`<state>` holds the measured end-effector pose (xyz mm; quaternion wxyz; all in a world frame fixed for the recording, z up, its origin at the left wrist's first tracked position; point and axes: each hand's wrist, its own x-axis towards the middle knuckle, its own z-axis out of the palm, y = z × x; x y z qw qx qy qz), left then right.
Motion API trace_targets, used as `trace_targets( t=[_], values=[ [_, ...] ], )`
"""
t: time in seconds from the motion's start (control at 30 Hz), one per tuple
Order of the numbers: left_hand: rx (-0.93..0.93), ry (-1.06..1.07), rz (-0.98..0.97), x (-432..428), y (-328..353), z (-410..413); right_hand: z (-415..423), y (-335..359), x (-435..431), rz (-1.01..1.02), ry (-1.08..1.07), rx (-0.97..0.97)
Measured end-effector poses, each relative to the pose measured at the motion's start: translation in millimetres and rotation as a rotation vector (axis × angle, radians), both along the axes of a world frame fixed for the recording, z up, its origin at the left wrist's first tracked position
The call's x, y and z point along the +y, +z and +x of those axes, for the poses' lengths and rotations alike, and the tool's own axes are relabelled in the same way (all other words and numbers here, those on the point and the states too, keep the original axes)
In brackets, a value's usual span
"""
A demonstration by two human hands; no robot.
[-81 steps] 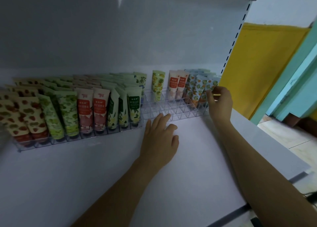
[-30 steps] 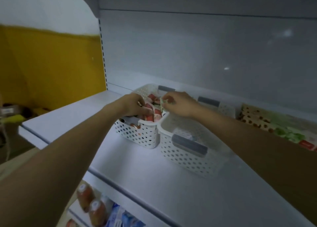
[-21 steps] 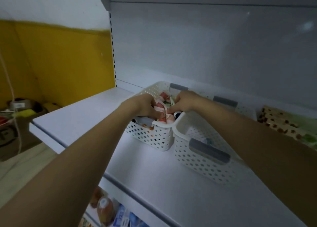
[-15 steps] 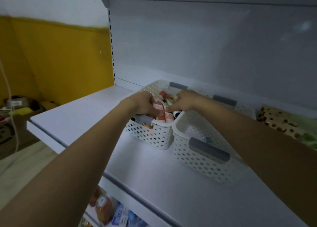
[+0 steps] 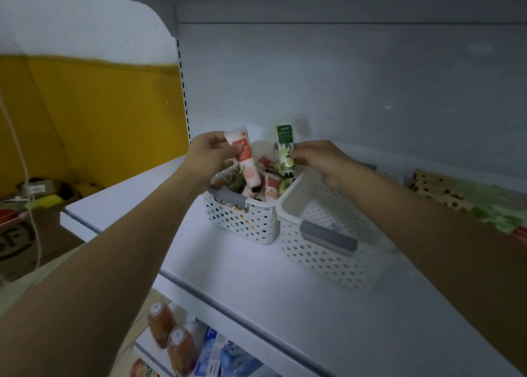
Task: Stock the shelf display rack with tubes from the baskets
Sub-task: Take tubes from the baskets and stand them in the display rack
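While over basket | left hand: pink tube | right hand: seemingly green tube

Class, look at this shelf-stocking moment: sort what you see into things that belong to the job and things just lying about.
Part of the job:
left hand holding the pink tube
right hand holding the green tube
left basket, full of tubes
right basket
stocked tubes at far right

Just lying about:
bottles on the shelf below
cardboard box on the floor
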<state>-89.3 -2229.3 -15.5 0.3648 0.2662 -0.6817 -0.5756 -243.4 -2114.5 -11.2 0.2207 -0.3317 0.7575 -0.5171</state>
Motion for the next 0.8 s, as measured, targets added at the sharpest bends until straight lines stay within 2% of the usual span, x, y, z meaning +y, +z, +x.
trace_targets(
  t=[0.07,0.17,0.33,0.53,0.67,0.8],
  values=[
    [0.125,-0.027,0.087,9.6,5.9,0.9,0.1,8.4,17.7,-0.062,0.025,-0.068],
    [0.231,-0.077,0.112,35.1,18.4,-8.0,-0.6,17.4,51.5,-0.123,0.069,-0.118],
    [0.234,-0.247,0.046,93.0,34.9,-40.2,-12.8,18.7,119.3,-0.204,0.027,-0.198],
    [0.229,-0.522,0.102,191.7,24.8,-100.4,-34.9,-1.8,222.9,-0.278,-0.171,-0.227],
    [0.215,-0.666,0.216,272.1,-3.4,-137.2,-37.5,-27.5,298.1,-0.303,-0.292,-0.231],
    [0.183,-0.805,0.28,338.6,-37.9,-161.2,-42.7,-55.8,371.1,-0.269,-0.501,-0.176]
  ],
)
